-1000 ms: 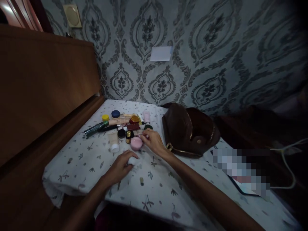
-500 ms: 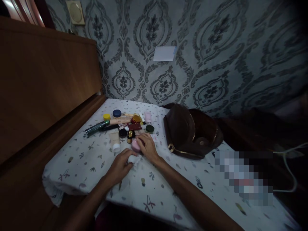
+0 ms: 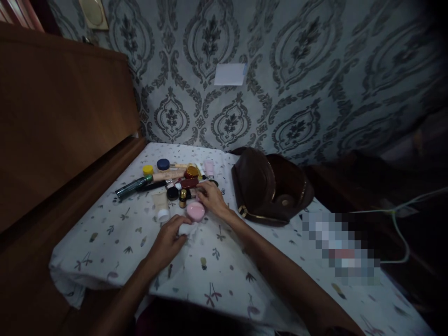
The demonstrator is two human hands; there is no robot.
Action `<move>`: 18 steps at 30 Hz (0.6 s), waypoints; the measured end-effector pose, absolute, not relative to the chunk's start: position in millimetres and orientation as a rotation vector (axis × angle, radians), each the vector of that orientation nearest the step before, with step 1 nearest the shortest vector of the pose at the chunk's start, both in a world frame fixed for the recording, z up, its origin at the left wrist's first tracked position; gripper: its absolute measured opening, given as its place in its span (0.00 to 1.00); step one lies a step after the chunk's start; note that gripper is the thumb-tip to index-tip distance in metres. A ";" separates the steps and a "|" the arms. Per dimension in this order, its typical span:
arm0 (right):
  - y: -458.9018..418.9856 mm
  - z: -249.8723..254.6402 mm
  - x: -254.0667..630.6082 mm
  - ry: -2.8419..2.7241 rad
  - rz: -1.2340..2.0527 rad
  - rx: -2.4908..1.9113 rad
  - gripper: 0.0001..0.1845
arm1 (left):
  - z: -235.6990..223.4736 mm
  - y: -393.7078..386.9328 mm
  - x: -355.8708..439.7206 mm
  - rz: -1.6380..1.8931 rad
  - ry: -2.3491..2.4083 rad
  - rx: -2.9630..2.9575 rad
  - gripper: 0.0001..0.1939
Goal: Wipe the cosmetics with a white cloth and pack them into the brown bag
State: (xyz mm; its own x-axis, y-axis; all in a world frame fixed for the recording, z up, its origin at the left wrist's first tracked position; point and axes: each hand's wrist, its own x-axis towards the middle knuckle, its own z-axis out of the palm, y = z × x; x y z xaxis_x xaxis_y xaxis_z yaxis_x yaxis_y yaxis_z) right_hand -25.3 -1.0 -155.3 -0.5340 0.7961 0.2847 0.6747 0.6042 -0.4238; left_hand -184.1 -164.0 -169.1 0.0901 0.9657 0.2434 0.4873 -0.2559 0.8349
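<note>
My left hand [image 3: 170,238] is closed around a crumpled white tissue or wipe [image 3: 187,229] on the cloth. Just above and right of it lies a pink oval compact or jar [image 3: 195,211], its glossy top facing up. My right hand [image 3: 214,199] is beyond the pink item, fingers bent down at the cluster's near right edge; what its fingertips grip is too small to make out. Beside the pink item stand a small dark bottle with gold cap [image 3: 182,198], a black round jar [image 3: 172,193] and a beige tube with white cap [image 3: 161,206].
Farther back lie a green tube [image 3: 134,187], a dark red tube [image 3: 189,183], an amber-lidded jar [image 3: 191,171], a blue-lidded jar [image 3: 163,164], a yellow lid [image 3: 147,170] and a pale pink tube [image 3: 209,169]. A brown bag [image 3: 255,186] gapes at right. A wooden cabinet [image 3: 66,112] borders the left.
My right hand has left the pink item and moved up and away from me, uncovering its top. My left hand keeps the white tissue. The view has shifted slightly right.
</note>
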 end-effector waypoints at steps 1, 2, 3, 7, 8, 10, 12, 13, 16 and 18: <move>3.2 -153.2 -26.4 -2.422 0.371 -1.169 0.13 | -168.6 -164.1 -184.2 1.087 1.432 1.804 0.20; 6.9 -150.7 -27.6 -2.469 0.375 -1.167 0.12 | -168.2 -164.1 -184.2 1.082 1.439 1.800 0.20; 10.0 -147.9 -29.1 -2.517 0.377 -1.163 0.11 | -167.8 -164.1 -184.2 1.077 1.448 1.796 0.20; 14.1 -132.3 -37.3 -2.691 0.347 -1.149 0.17 | -169.3 -164.0 -184.2 1.067 1.456 1.806 0.20; 13.0 -128.0 -39.7 -2.726 0.330 -1.155 0.20 | -170.4 -163.9 -184.3 1.067 1.452 1.815 0.19; 9.5 -120.4 -44.1 -2.789 0.297 -1.165 0.23 | -173.5 -163.4 -185.1 1.067 1.450 1.840 0.17; 6.1 -115.3 -47.0 -2.831 0.267 -1.188 0.23 | -177.0 -162.0 -186.4 1.069 1.465 1.867 0.16; 4.9 -113.9 -47.6 -2.836 0.249 -1.207 0.22 | -178.6 -160.9 -187.4 1.072 1.481 1.874 0.16; 2.9 -113.0 -46.4 -2.841 0.223 -1.219 0.23 | -182.0 -157.4 -190.8 1.023 1.491 1.901 0.16; 2.5 -114.3 -44.1 -2.852 0.225 -1.197 0.24 | -183.2 -156.0 -193.1 0.979 1.478 1.926 0.16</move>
State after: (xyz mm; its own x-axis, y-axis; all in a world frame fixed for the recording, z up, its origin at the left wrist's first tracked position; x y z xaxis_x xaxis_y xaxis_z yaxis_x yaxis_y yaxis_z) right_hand -44.1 2.5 -114.3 -0.7015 0.7124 -0.0190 0.7066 0.6918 -0.1489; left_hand -193.1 -156.0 -183.2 0.1445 0.9623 0.2305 0.5877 -0.2709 0.7624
